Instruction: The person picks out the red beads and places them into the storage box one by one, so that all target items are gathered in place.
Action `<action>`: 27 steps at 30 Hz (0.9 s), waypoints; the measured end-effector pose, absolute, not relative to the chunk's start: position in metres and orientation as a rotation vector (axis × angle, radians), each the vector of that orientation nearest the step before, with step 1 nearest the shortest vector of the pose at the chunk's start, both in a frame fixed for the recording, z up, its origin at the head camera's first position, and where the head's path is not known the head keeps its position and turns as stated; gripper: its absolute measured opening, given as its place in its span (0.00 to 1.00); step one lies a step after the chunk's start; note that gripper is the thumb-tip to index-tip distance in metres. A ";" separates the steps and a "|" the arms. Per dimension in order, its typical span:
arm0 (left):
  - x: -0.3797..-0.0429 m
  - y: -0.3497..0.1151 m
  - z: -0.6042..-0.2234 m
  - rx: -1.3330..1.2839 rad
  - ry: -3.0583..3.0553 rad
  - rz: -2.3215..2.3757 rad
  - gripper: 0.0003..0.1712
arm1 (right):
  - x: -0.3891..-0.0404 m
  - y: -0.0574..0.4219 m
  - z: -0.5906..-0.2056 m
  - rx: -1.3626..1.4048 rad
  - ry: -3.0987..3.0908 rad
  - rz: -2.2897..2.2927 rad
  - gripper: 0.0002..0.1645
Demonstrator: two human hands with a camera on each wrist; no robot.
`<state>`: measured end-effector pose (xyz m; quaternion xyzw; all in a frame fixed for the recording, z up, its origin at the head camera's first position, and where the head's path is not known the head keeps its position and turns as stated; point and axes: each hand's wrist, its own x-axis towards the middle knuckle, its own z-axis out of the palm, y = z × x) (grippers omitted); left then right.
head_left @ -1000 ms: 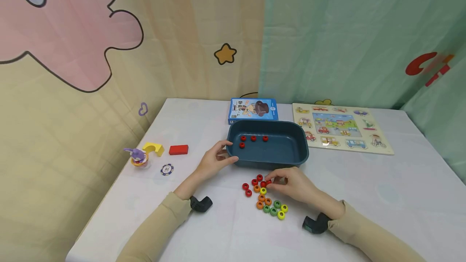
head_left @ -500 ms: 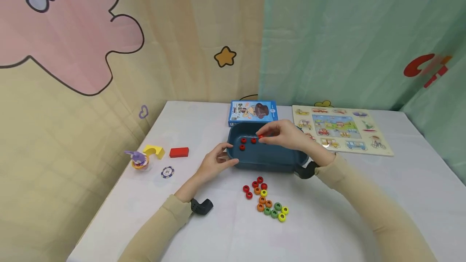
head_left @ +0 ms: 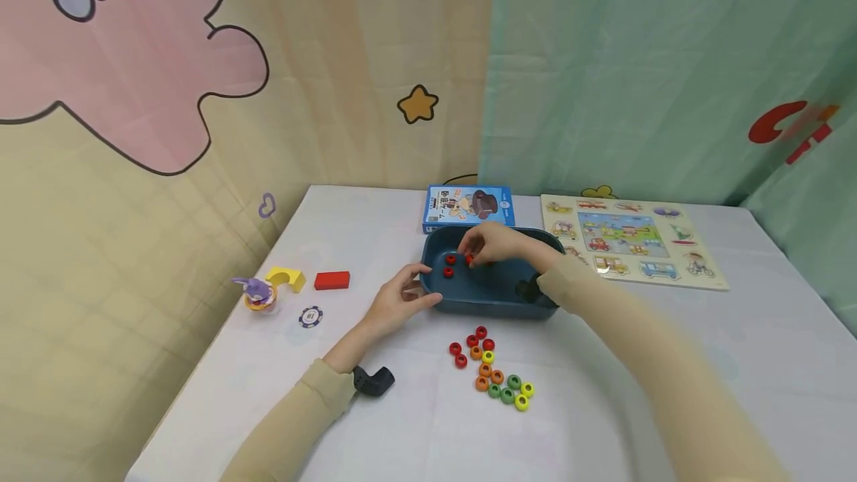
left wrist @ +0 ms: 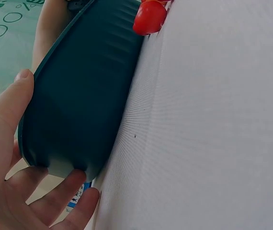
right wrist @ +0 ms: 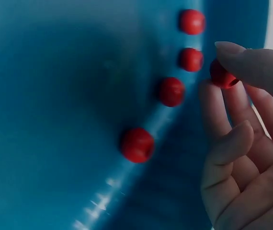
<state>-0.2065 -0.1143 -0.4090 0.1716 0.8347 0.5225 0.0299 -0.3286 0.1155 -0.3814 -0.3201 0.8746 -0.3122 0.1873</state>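
Observation:
A dark blue tray (head_left: 495, 309) stands on the white table, with several red beads (right wrist: 172, 91) inside along one wall. My left hand (head_left: 395, 303) grips the tray's left end, its thumb against the rim and its fingertips touching the outer wall in the left wrist view. Over the tray's inside is my right hand (head_left: 494, 242), which pinches a red bead (right wrist: 222, 74) between thumb and fingers. On the table in front of the tray lies a loose group of beads: red ones (head_left: 455, 349), orange ones (head_left: 497, 377), green ones (head_left: 507, 396) and yellow ones (head_left: 521, 403).
Behind the tray sits a blue box (head_left: 469, 207); a picture puzzle board (head_left: 629, 240) lies to its right. Off to the left are a red block (head_left: 332, 280), a yellow arch block (head_left: 286, 278), a poker chip (head_left: 311, 317) and a small purple figure (head_left: 257, 292).
My right hand has picked a red bead from the group, carried it forward over the tray and then lowered it further left inside. The left hand has stayed on the tray.

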 end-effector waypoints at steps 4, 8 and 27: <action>-0.206 -0.114 -0.410 0.540 2.573 1.620 0.31 | -0.330 0.112 -0.392 -0.913 2.438 -0.848 0.15; -0.206 -0.114 -0.410 0.544 2.567 1.626 0.31 | -0.329 0.111 -0.398 -0.927 2.428 -0.832 0.15; -0.205 -0.114 -0.411 0.544 2.576 1.616 0.31 | -0.324 0.114 -0.392 -0.917 2.506 -0.829 0.17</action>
